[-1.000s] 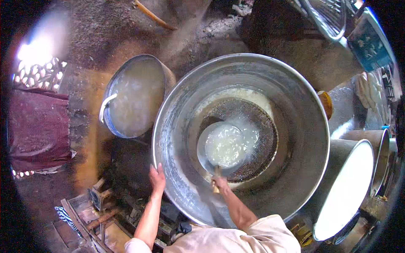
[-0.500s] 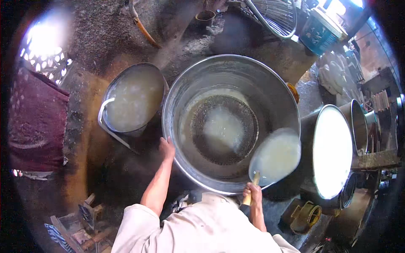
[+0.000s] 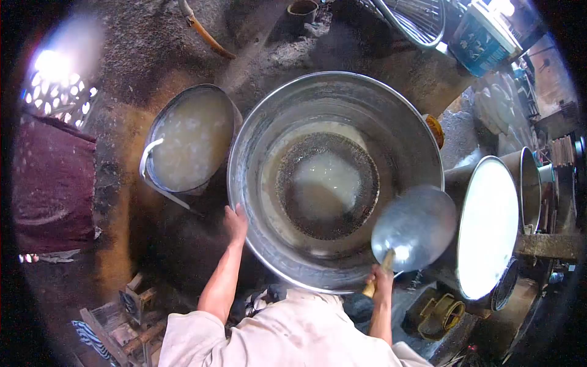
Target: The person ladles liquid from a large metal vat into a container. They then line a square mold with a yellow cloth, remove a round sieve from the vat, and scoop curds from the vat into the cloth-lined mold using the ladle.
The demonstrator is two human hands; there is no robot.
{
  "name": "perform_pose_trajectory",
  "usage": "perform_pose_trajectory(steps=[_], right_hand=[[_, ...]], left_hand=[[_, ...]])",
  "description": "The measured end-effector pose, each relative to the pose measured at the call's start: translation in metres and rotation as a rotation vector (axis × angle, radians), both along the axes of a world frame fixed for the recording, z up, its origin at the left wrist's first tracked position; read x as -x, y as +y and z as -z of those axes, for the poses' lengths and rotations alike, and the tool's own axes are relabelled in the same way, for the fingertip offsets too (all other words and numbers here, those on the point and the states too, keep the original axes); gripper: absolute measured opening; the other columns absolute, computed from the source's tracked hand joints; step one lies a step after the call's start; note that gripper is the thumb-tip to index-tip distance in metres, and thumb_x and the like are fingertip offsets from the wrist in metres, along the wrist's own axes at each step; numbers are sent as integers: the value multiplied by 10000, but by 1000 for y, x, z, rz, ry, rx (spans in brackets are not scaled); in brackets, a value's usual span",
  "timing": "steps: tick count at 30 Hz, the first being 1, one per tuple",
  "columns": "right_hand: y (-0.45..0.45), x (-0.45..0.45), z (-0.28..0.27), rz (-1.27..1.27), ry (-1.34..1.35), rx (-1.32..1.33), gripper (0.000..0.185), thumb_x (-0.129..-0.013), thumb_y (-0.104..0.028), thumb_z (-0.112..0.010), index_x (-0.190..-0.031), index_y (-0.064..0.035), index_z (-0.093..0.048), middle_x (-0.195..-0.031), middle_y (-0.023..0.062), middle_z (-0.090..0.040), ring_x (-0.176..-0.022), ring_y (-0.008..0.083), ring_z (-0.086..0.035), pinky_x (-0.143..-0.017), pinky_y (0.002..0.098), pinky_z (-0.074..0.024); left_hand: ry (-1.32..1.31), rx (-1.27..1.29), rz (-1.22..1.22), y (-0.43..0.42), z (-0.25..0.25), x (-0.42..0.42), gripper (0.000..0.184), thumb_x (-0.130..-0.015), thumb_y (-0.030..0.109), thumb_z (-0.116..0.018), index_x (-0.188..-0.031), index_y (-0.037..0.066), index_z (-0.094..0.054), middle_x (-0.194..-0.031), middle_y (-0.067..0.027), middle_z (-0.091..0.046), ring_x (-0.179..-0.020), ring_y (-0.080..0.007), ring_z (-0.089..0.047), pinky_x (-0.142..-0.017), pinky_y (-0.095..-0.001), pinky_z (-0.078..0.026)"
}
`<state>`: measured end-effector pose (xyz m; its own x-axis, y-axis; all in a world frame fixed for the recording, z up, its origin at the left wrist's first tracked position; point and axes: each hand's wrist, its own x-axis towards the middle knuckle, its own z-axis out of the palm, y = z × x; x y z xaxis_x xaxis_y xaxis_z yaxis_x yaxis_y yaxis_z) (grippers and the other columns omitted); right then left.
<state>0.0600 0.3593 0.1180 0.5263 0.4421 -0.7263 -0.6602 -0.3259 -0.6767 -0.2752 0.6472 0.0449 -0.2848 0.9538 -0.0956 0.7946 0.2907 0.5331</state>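
Observation:
A large round metal pot (image 3: 247,144) stands tilted in front of me, with cloudy liquid (image 3: 333,177) pooled at its bottom. My left hand (image 3: 235,223) is closed on the pot's left rim. In my right hand (image 3: 382,280) is the wooden handle of a wide metal scoop (image 3: 416,223), gripped with the fingers wrapped round it. The scoop overlaps the pot's lower right rim, and its shiny grey surface shows without liquid on it. Left of the pot stands an oval-looking bucket (image 3: 236,119) holding cloudy, bubbly liquid (image 3: 192,137).
At right stands a drum with a bright white top (image 3: 489,226). A blue bucket (image 3: 483,46) and a wire basket (image 3: 419,24) are at upper right. Dark red cloth (image 3: 55,183) hangs at left. A wooden frame (image 3: 110,333) lies at lower left.
The scoop held cloudy liquid half a second ago and now shows bare metal. My right hand has moved it slightly right and down. My left hand stays at the pot's rim.

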Motion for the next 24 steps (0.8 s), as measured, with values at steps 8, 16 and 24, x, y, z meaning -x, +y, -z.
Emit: perform_pose_trajectory(steps=[8,16,24], right_hand=[[171,-156,220,-484,-461,324,226,-728,-168,-606,-820,14,-508,-677,128,-557,-520,237,-533,-480,374,-428],[274,-254,310,-1195,-1399,639,568,-739,-224,-618,-1153,62,-355,-904,210,-572,-770,348,-590,-632,399,-486],[166,-111,375,-795,-111,117,362,-794,-163,-551,-1119,-20,-479,-877,116,-543,-723,198,-527,-590,335,-439]], left_hand=[[58,59,-48,-1,4,-2,567,-857,346,-472,-1159,-130,-406,-1055,-334,-505,-1020,-428,-491,-848,-425,-401],[28,52,-72,3,2,-10,516,-879,299,-473,-1110,-159,-415,-1015,-331,-521,-986,-425,-509,-834,-413,-398],[121,90,-114,-1,13,0,572,-875,338,-464,-1138,-165,-390,-1062,-353,-486,-1020,-433,-483,-875,-415,-379]])
